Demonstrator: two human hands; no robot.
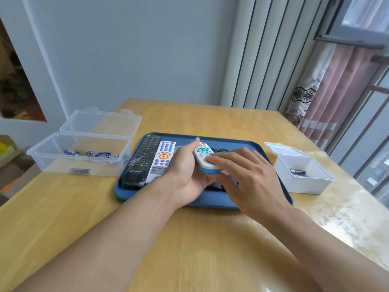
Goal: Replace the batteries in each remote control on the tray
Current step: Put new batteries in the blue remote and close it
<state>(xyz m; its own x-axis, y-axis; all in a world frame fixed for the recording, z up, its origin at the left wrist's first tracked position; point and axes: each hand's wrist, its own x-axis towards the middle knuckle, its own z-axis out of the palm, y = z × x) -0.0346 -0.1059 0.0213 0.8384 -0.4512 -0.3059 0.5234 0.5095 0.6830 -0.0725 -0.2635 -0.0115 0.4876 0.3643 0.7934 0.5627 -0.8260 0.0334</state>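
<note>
A blue tray [248,145] lies on the wooden table. On its left side a black remote [140,163] and a white remote with orange and blue buttons [161,160] lie side by side. My left hand [185,175] holds a white remote with teal buttons and a blue edge [205,158] above the tray, fingers curled under it. My right hand [244,175] lies over that remote's near end, fingertips touching its face. Dark remotes [219,150] show behind and under my hands, mostly hidden. A grey remote [178,149] peeks out behind my left hand.
An open clear box [52,163] left of the tray holds several blue batteries [84,153]. A small open white box [303,186] right of the tray holds a dark battery [299,172]. Wall behind, curtain and window at right.
</note>
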